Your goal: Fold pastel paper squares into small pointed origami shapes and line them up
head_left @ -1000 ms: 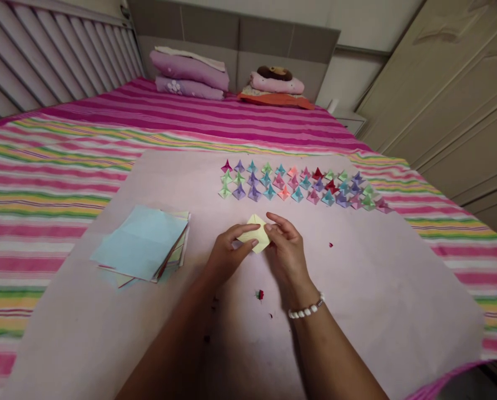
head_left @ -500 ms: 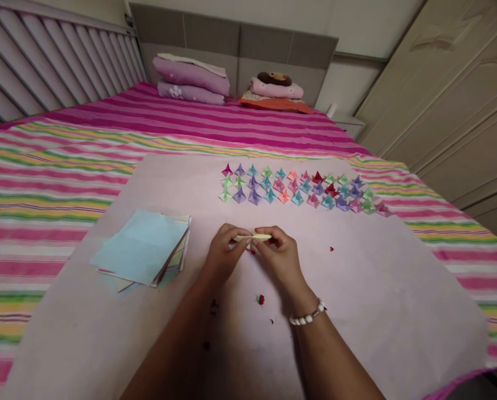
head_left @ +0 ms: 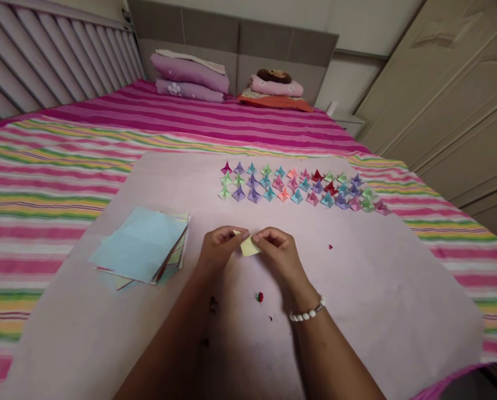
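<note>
A small folded yellow paper (head_left: 249, 247) is pinched between both hands over a pale pink sheet (head_left: 377, 289) spread on the bed. My left hand (head_left: 219, 253) grips the paper's left edge with curled fingers. My right hand (head_left: 276, 253), with a white bead bracelet on the wrist, grips its right edge. Beyond the hands lie three rows of several small folded paper shapes (head_left: 298, 186) in many colours.
A stack of square coloured papers (head_left: 142, 244), light blue on top, lies to the left. Tiny red scraps (head_left: 259, 296) lie near my wrists. The bed has a striped cover (head_left: 44, 183), with pillows (head_left: 190, 72) at the headboard and a wardrobe (head_left: 461, 94) at the right.
The yellow paper was a flat square held up, then turned edge-on between the fingers; now it is folded smaller and held lower, closer to me.
</note>
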`<state>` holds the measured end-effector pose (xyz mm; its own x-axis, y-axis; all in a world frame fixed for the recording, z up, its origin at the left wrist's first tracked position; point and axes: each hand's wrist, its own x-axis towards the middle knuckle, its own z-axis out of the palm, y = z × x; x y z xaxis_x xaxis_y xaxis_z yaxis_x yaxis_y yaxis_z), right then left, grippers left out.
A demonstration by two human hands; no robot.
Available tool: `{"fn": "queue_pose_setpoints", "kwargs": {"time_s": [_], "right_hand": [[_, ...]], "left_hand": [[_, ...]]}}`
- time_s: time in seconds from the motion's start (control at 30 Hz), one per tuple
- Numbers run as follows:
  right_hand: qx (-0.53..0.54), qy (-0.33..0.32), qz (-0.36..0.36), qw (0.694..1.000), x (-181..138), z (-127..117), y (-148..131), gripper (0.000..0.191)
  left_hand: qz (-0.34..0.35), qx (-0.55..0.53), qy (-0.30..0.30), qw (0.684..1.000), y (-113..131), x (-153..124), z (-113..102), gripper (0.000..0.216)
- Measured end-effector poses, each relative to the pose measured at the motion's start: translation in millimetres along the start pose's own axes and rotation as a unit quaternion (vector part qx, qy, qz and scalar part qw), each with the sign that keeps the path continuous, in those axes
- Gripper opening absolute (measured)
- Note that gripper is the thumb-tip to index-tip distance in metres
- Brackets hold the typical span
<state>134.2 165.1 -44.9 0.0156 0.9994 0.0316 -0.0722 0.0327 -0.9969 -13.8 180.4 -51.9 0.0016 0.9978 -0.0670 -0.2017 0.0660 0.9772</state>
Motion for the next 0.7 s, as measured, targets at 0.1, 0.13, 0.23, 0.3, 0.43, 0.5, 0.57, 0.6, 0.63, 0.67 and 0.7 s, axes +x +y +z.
{"fn": "queue_pose_setpoints", "kwargs": {"time_s": [0.1,0.13,0.23,0.3,0.43,0.5,0.57,0.6,0.63,0.67,0.7], "right_hand": [[0.001,-0.013,0.011,1.0,-0.6,0.6,2.5,0.019],[0.0,-0.026,0.016,1.0,-1.0,1.2,3.4,0.018],[-0.008,-0.057,0.02,0.998,-2.0,2.9,5.4,0.015],[-0.014,-0.04,0.019,0.999,-1.7,2.9,5.8,0.013],[0.029,0.054,0.032,0.998,0.9,-0.7,5.7,0.011],[0.056,0.076,0.037,0.995,1.8,-1.8,5.6,0.011],[0.08,0.062,0.034,0.994,2.0,-1.2,5.6,0.012],[0.095,0.043,0.032,0.994,1.9,-0.3,5.4,0.013],[0.111,0.022,0.031,0.993,1.7,0.9,5.2,0.015],[0.126,0.003,0.03,0.992,1.6,2.0,4.9,0.017],[0.136,-0.012,0.03,0.99,1.5,3.1,4.3,0.019]], "left_hand": [[0.009,0.038,-0.002,0.999,-0.7,-0.8,2.0,0.026],[0.01,0.047,0.0,0.999,-1.0,-1.0,2.7,0.028],[0.008,0.049,-0.007,0.999,-2.0,-1.7,4.6,0.033],[-0.005,0.024,-0.024,0.999,-2.8,-2.3,6.2,0.031],[-0.039,-0.048,-0.073,0.995,-5.5,-1.9,8.3,0.034],[-0.057,-0.07,-0.067,0.994,-6.6,-0.8,8.1,0.029],[-0.07,-0.089,-0.047,0.992,-6.7,0.1,7.8,0.027],[-0.074,-0.099,-0.04,0.991,-6.2,0.3,7.8,0.028],[-0.076,-0.11,-0.038,0.99,-5.4,0.3,8.0,0.028],[-0.076,-0.12,-0.039,0.989,-4.2,0.0,8.4,0.029],[-0.074,-0.131,-0.044,0.988,-3.0,-0.4,8.9,0.029]]}}
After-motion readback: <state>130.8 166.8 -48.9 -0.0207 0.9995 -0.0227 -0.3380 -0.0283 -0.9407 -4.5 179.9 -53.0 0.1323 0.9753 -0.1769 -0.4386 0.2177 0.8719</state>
